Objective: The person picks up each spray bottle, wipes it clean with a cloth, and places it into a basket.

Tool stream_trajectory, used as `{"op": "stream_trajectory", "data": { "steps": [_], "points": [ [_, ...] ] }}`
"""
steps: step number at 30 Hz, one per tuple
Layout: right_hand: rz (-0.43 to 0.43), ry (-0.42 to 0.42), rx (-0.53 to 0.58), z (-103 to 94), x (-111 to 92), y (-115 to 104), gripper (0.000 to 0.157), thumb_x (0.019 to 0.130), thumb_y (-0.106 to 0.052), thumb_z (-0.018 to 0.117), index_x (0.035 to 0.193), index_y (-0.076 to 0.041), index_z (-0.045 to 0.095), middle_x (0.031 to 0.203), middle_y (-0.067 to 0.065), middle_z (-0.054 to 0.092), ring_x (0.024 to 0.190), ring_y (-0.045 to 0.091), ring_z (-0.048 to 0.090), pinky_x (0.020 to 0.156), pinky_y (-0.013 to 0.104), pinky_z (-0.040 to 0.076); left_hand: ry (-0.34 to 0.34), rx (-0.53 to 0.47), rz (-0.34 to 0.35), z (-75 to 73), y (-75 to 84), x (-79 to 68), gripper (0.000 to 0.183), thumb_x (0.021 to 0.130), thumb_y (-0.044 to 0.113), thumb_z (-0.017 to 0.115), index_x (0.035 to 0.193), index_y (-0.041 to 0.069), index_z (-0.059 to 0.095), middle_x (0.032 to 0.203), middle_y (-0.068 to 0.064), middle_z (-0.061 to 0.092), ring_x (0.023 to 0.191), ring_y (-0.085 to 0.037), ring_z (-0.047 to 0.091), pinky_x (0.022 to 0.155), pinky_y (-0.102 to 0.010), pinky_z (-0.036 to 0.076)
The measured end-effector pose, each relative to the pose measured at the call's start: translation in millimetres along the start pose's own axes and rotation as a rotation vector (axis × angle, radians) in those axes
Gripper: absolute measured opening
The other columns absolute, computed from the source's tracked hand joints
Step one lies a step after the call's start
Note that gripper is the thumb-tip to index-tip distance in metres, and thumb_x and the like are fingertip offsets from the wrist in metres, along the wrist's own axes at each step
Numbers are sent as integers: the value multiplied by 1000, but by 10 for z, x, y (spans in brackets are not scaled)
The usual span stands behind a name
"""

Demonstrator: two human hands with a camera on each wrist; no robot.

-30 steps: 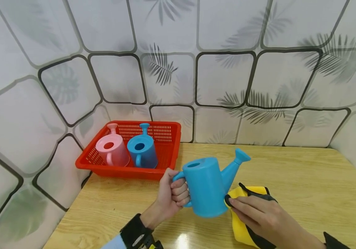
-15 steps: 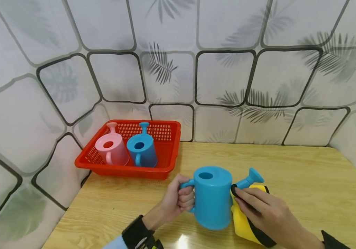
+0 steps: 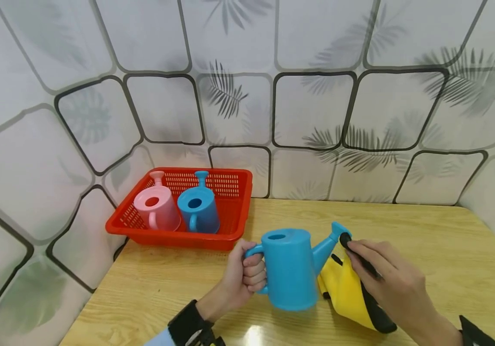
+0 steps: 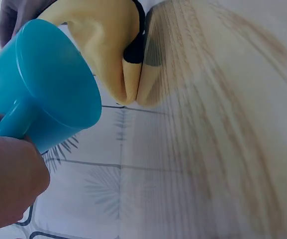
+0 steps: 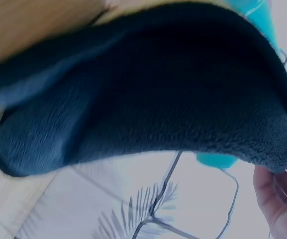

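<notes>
My left hand (image 3: 247,274) grips the handle of a blue watering can (image 3: 290,269), its spout pointing right and its body held above the table. In the left wrist view the can's round base (image 4: 58,74) faces the camera. My right hand (image 3: 390,278) pinches a yellow and black cloth (image 3: 347,288), with a dark edge of it right at the sprinkler head (image 3: 340,229). The rest of the cloth hangs below the spout. Its dark fleecy side (image 5: 148,99) fills much of the right wrist view, the fingertips at its corner.
At the back left, a red plastic basket (image 3: 178,239) holds a pink watering can (image 3: 161,211) and another blue watering can (image 3: 200,211). A light wood table (image 3: 446,250) runs back to a patterned wall covering (image 3: 308,110).
The watering can first dips and turns, then comes back up slightly and leftward. My right hand has moved the cloth from the can's body up and right to the sprinkler head.
</notes>
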State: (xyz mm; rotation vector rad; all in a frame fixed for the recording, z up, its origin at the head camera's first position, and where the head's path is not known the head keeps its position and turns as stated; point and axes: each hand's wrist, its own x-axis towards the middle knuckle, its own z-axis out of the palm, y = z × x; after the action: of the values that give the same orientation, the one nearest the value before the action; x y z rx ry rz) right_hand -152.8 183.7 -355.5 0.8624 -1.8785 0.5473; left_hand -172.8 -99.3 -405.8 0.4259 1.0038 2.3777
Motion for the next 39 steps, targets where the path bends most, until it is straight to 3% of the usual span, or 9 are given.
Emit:
{"op": "stream_trajectory", "data": {
  "steps": [10, 19, 29, 39],
  "points": [
    [-50, -37, 0, 3, -4, 128, 53, 102, -34, 45, 87, 5, 77, 84, 13, 73, 67, 21, 59, 47, 26, 51, -40, -1, -30, 22, -5, 1, 43, 99, 29, 27, 57, 20, 29, 47, 7, 23, 39, -7, 22, 38, -20, 16],
    [-23, -94, 71, 103, -57, 12, 53, 102, -36, 45, 90, 4, 77, 89, 12, 72, 75, 21, 66, 54, 31, 58, -17, -32, -35, 36, -9, 5, 43, 98, 30, 27, 57, 21, 29, 47, 7, 22, 39, -8, 20, 39, -21, 14],
    [-36, -143, 169, 171, -103, -155, 47, 102, -33, 46, 93, 1, 77, 90, 9, 72, 78, 19, 68, 56, 25, 59, 44, -88, -53, 33, -6, 9, 45, 97, 31, 28, 54, 20, 28, 46, 6, 22, 38, -8, 21, 39, -22, 13],
    [-41, -148, 172, 198, -137, -188, 46, 101, -34, 46, 92, -1, 77, 89, 8, 72, 78, 19, 69, 56, 28, 60, 21, -89, -32, 23, 2, 0, 44, 98, 30, 26, 55, 21, 31, 48, 6, 23, 40, -9, 21, 41, -21, 14]
  ]
}}
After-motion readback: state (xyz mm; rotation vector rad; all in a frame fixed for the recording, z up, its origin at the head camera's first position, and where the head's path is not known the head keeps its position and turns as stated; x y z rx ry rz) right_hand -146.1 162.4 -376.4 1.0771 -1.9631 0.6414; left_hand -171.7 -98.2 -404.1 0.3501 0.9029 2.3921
